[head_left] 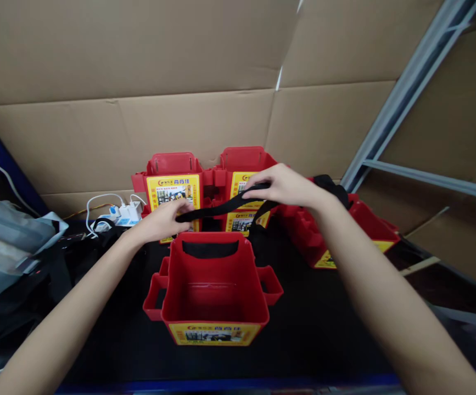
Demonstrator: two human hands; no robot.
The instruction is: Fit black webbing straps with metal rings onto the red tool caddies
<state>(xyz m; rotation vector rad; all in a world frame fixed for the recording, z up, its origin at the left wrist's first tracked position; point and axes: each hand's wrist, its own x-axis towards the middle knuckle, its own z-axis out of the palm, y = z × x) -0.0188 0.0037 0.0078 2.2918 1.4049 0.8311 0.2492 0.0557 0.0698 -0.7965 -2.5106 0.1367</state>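
A black webbing strap is stretched between my two hands above the back edge of a red plastic bin. My left hand pinches the strap at its left end. Farther right and a little higher, my right hand grips it between thumb and fingers. From there part of the strap hangs down behind the bin. The bin stands upright on the black table, with side pockets left and right and a yellow label in front. Black webbing also shows through a wide slot in its back wall.
More red bins with yellow labels stand stacked against the cardboard wall. Another red bin lies to the right with black straps on it. A white power strip with cables and plastic bags are at left. A metal frame rises at right.
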